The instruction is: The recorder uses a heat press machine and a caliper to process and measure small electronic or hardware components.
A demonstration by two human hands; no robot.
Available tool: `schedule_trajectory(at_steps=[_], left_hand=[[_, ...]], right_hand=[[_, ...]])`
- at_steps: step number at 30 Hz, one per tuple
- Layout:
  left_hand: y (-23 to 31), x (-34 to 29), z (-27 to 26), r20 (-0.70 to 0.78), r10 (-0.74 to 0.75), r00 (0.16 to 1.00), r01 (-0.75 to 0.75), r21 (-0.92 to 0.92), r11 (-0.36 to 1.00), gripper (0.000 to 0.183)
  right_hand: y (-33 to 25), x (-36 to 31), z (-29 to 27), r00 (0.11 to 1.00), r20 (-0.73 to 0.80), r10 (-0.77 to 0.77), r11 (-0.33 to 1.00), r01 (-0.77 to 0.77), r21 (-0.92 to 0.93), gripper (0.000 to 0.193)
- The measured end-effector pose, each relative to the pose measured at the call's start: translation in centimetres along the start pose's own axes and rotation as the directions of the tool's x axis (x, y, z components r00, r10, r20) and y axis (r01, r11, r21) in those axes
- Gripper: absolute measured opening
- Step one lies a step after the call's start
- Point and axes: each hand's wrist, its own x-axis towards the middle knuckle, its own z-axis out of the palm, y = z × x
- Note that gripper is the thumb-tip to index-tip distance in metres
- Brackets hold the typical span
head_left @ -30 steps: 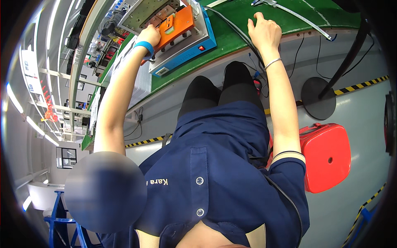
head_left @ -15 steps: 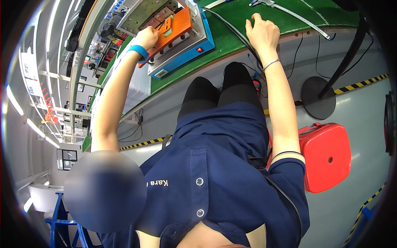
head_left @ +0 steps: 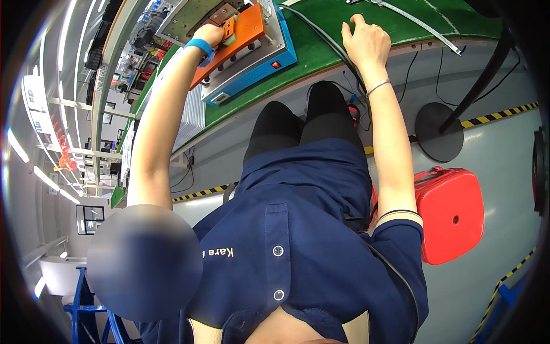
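Note:
At the upper left, my left hand (head_left: 209,35), with a blue band at its wrist, is at the far left edge of an orange plate (head_left: 247,35) on a bench machine. Its fingers are bent and closed beside a small orange block (head_left: 230,27) with a dark slot. Their tips are mostly hidden, and what they pinch cannot be made out. The machine's blue and grey base (head_left: 252,78) carries a red switch. My right hand (head_left: 368,43) hovers over or rests on the green tabletop near its front edge, empty, its fingers loosely bent and apart.
A caliper-like metal tool (head_left: 421,26) lies right of my right hand on the green tabletop (head_left: 326,14). Black cables (head_left: 323,37) run between machine and hand. A red stool (head_left: 452,215) and a round black stand base (head_left: 439,133) stand on the floor at right.
My left hand has moved a little farther away and closer in beside the small orange block. My right hand has barely moved.

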Motion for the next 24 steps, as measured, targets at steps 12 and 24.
schedule_trajectory(at_steps=[12,24], left_hand=[[-1.6,-3.0,-0.9,-0.054,-0.035,0.998,0.023,-0.201,0.979,0.030],[-0.6,-1.6,0.0,0.098,-0.055,0.994,0.092,-0.425,0.900,0.030]], right_hand=[[0.1,-0.1,0.2,1.000,0.027,0.012,1.000,-0.011,-0.010,0.023],[-0.4,0.2,-0.9,0.999,-0.037,-0.008,1.000,0.008,0.003,0.022]])
